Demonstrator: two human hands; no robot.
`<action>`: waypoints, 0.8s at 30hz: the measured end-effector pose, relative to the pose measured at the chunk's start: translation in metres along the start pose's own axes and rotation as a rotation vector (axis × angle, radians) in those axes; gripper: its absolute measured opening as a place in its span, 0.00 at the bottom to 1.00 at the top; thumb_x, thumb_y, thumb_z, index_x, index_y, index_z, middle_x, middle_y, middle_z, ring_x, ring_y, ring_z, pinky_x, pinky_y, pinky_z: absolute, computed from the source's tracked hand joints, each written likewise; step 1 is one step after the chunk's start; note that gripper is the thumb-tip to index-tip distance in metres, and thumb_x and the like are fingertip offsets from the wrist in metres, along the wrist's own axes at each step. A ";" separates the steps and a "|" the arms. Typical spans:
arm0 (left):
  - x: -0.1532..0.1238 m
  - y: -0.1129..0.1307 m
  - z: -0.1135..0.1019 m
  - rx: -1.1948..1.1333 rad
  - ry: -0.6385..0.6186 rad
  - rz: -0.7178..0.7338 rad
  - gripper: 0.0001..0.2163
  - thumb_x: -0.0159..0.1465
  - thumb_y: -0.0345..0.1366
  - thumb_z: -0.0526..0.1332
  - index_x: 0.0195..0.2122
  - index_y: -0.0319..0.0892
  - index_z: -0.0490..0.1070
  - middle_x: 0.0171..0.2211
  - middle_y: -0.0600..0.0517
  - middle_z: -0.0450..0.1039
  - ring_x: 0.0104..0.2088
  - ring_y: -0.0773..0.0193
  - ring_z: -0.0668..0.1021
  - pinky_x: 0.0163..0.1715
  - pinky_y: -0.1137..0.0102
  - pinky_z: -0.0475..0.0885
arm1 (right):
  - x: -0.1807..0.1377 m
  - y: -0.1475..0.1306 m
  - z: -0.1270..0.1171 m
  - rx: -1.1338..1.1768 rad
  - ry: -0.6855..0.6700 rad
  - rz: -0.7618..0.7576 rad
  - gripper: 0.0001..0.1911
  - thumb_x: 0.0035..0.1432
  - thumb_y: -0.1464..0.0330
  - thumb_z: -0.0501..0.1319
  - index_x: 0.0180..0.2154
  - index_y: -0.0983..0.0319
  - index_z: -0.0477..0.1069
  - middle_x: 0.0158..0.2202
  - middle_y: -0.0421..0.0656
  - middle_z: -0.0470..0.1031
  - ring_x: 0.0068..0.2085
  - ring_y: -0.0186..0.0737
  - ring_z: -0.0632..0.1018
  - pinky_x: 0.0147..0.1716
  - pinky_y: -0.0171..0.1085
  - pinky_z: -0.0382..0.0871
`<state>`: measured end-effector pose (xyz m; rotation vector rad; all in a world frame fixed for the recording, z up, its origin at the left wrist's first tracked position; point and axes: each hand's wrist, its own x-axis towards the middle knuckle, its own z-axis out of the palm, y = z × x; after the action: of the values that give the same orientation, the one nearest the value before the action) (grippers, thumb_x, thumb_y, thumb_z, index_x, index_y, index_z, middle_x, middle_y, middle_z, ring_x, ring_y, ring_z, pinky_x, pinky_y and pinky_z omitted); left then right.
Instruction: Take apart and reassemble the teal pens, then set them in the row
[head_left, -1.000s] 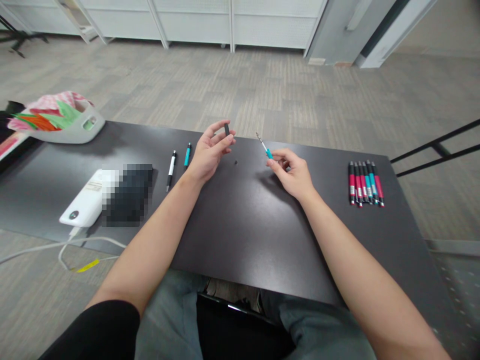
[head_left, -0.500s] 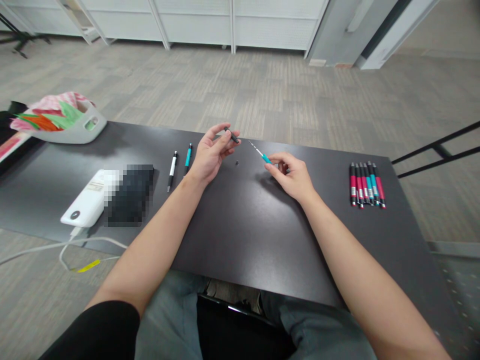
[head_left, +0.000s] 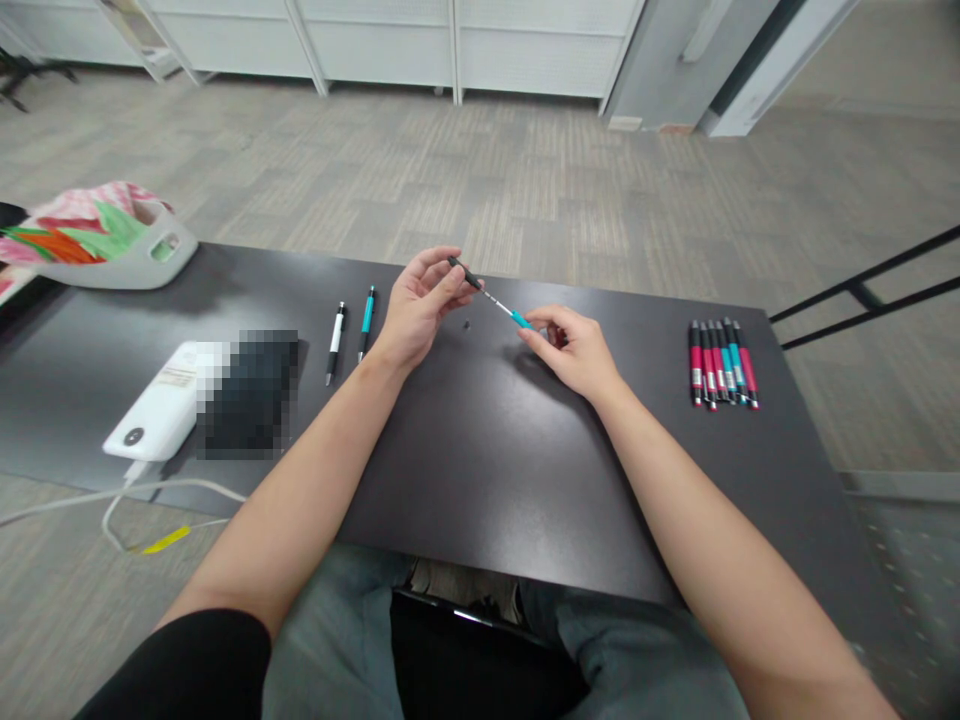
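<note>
My left hand [head_left: 416, 305] pinches a short black pen tip piece [head_left: 463, 273] between thumb and fingers, above the black table [head_left: 465, 450]. My right hand [head_left: 574, 345] grips a teal pen body [head_left: 519, 319] whose thin white refill [head_left: 495, 300] points up and left. The refill's end sits at the mouth of the black piece, so the two parts meet in the air between my hands. A tiny dark part [head_left: 466, 324] lies on the table just under them.
A white pen [head_left: 334, 342] and a teal pen [head_left: 365, 322] lie left of my left hand. Several red and teal pens [head_left: 718, 362] lie in a row at the right. A white power bank [head_left: 154, 412] with cable and a grey basket [head_left: 112, 245] of cloth sit far left.
My right hand moved the teal pen body left and tilted it down; my left hand turned the black piece toward it. The gap between them closed and the refill now meets the piece.
</note>
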<state>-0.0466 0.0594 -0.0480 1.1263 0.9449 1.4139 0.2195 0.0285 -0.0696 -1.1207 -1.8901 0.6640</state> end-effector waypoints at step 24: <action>-0.011 -0.002 0.012 0.145 -0.173 0.050 0.21 0.52 0.55 0.91 0.39 0.56 0.87 0.41 0.51 0.89 0.42 0.49 0.89 0.52 0.49 0.87 | 0.000 -0.004 -0.003 0.008 0.075 -0.029 0.07 0.75 0.53 0.71 0.49 0.45 0.84 0.39 0.45 0.84 0.42 0.57 0.82 0.47 0.58 0.78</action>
<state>-0.0345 0.0488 -0.0487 1.3658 0.9114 1.2799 0.2204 0.0271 -0.0653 -1.0956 -1.8352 0.6050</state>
